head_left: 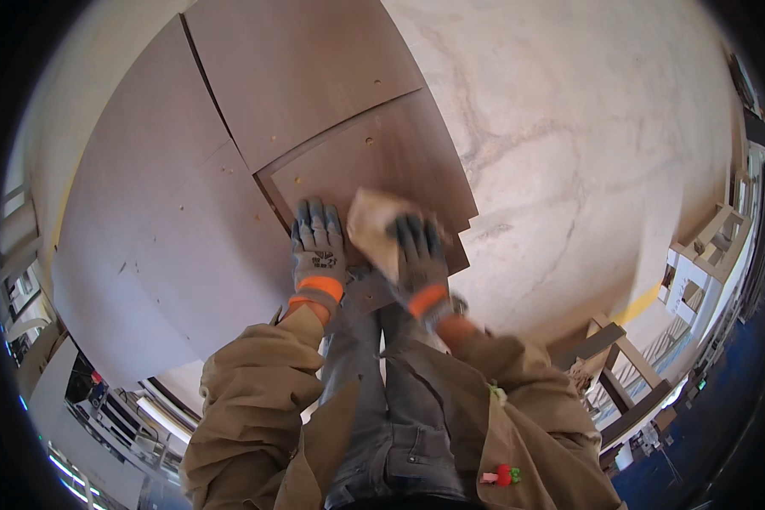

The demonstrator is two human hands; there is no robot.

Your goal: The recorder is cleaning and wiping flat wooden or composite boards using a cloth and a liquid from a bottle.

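My left hand (319, 242), in a grey glove with an orange cuff band, lies flat with its fingers stretched forward on a brown wood panel (399, 149). Beside it, my right hand (421, 259), gloved alike, presses a tan cloth (371, 225) onto the same panel near its right side. Motion smears the cloth and the right fingers. This panel seems to lie on top of others, whose edges step out at the right. Small drilled holes dot its face. Another brown panel (306, 68) lies beyond it, and a greyish panel (161, 221) spreads to the left.
Pale, stained concrete floor (569, 153) stretches to the right of the panels. A wooden frame (620, 370) stands at the lower right, with another wooden rack (712, 242) farther out. Blue flooring (731, 382) lies beyond them.
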